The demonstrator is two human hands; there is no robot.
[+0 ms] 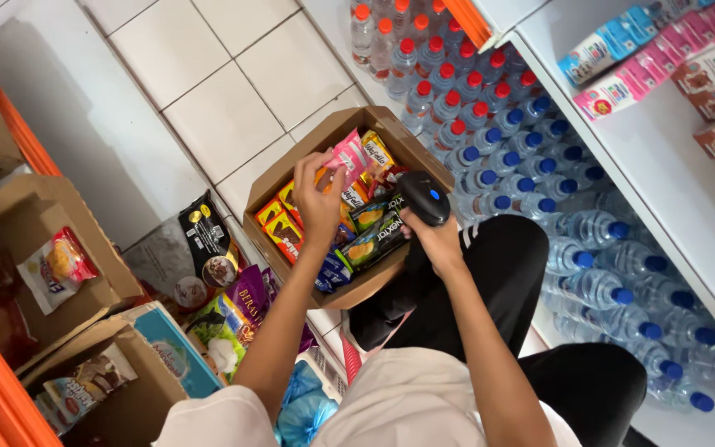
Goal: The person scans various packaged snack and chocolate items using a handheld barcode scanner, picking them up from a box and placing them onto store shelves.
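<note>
Floor (233, 74): pale square tiles with dark grout; bare in the upper left, crowded with stock lower down.
Shelf (688, 190): white, along the right edge; small drink cartons (622, 37) in blue, pink and brown lie on its top board.
Water bottles (539, 165): clear plastic, packed tight on the floor below the shelf; red caps toward the top of the view, blue caps running down the right.
Side boxes (59, 240): open brown cardboard at left, one holding a snack bag (58, 266); loose bags in black, purple and green lie between them and the person's knee.
Snack box (291, 165): open cardboard box beside the person's black-trousered knee, just left of the bottles; filled with small wrapped snacks in red, orange, green and blue.
Left hand (319, 199): reaches into the snack box from above, fingers pinched shut on a pink snack packet (347, 155), which is lifted at the far side of the box, above the other wrappers.
Right hand (436, 240): at the box's right rim, closed around the grip of a black handheld scanner (424, 197) with a blue button on top; scanner head points toward the packets.
Hands, relative: apart, the snack box contents between them.
</note>
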